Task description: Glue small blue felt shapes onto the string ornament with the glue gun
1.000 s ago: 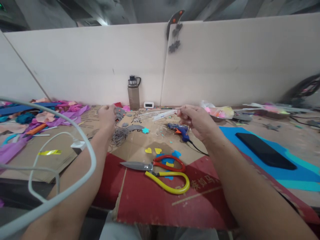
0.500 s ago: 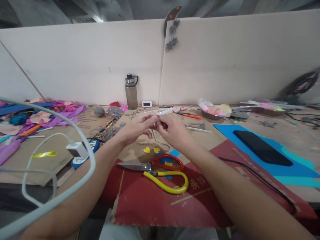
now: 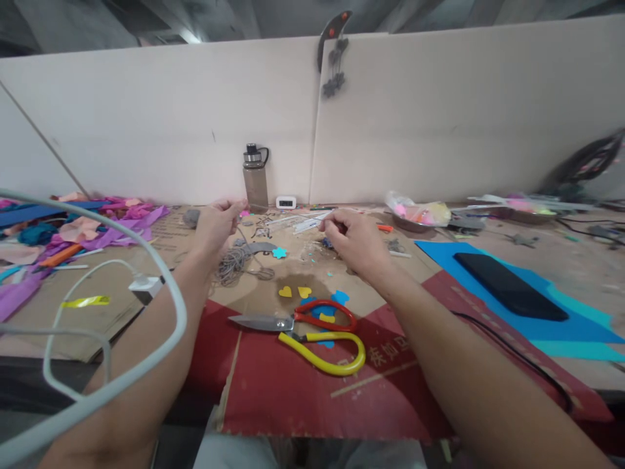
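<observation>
A thin grey string (image 3: 283, 212) appears stretched between my two hands, faint against the table. My left hand (image 3: 217, 225) is closed in a pinch on one part of it, left of centre. My right hand (image 3: 354, 242) is closed, its thumb and forefinger pinching the other part. Below my left hand lies a loose tangle of grey string (image 3: 234, 264). A turquoise flower cutout (image 3: 279, 253) rests between the hands. Nearer to me are yellow heart cutouts (image 3: 285, 292), blue cutouts (image 3: 340, 297) and scissors (image 3: 288, 322) with one red and one yellow handle.
A red cardboard sheet (image 3: 293, 404) covers the near edge. Blue foam sheets (image 3: 581, 326) with a black phone (image 3: 510, 286) lie right. A bottle (image 3: 256, 182) and small clock (image 3: 286, 202) stand by the partition. A white cable (image 3: 180, 312) loops at left, before coloured scraps (image 3: 81, 228).
My hands, together before, have moved apart, left hand leftward and right hand rightward. The string tangle and turquoise flower between them now show.
</observation>
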Demonstrator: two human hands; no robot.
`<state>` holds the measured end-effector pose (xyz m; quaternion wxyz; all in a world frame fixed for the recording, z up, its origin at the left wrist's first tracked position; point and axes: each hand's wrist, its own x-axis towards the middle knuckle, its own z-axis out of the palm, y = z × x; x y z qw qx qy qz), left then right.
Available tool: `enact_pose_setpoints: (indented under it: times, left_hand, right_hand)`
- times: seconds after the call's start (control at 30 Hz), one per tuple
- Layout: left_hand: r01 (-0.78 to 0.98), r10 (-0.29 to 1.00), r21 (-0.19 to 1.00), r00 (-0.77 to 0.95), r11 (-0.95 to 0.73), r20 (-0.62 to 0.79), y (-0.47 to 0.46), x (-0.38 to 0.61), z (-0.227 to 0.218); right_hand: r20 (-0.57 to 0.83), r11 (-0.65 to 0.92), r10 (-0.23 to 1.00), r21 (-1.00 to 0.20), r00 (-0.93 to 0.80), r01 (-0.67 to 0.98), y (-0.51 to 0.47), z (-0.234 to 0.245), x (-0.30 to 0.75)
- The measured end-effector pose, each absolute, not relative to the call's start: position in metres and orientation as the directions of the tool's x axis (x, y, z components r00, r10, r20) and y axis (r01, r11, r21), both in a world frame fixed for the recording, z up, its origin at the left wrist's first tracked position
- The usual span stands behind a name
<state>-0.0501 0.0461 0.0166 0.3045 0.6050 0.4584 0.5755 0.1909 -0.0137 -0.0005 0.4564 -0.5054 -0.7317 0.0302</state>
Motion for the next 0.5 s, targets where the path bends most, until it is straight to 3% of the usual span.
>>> enact_pose_setpoints:
  times: [0.1, 0.17, 0.23, 0.37, 0.5]
  left_hand:
    - [0.573, 0.867, 0.702, 0.032, -0.424, 0.498, 0.050, -0.052, 0.012]
    - [0.677, 0.849, 0.576, 0.143, -0.459, 0.509, 0.046, -0.044, 0.009]
    - [0.592, 0.830, 0.623, 0.153, -0.511, 0.536, 0.037, -0.030, 0.007]
    - [0.143, 0.857, 0.905, 0.408, -0.400, 0.314, 0.014, -0.002, 0.005]
    - [0.027, 0.827, 0.974, 0.533, -0.227, 0.178, 0.007, 0.003, 0.002]
  right_hand:
    - [0.634, 0.513, 0.763, -0.477, -0.124, 0.714, -0.014, -0.004, 0.185]
    - [0.625, 0.533, 0.758, -0.432, -0.185, 0.727, -0.015, -0.007, 0.180]
    - [0.616, 0.555, 0.749, -0.383, -0.243, 0.739, -0.016, -0.011, 0.175]
    - [0.626, 0.564, 0.729, -0.318, -0.277, 0.762, -0.017, -0.015, 0.171]
    - [0.621, 0.538, 0.738, -0.303, -0.266, 0.786, -0.020, -0.014, 0.170]
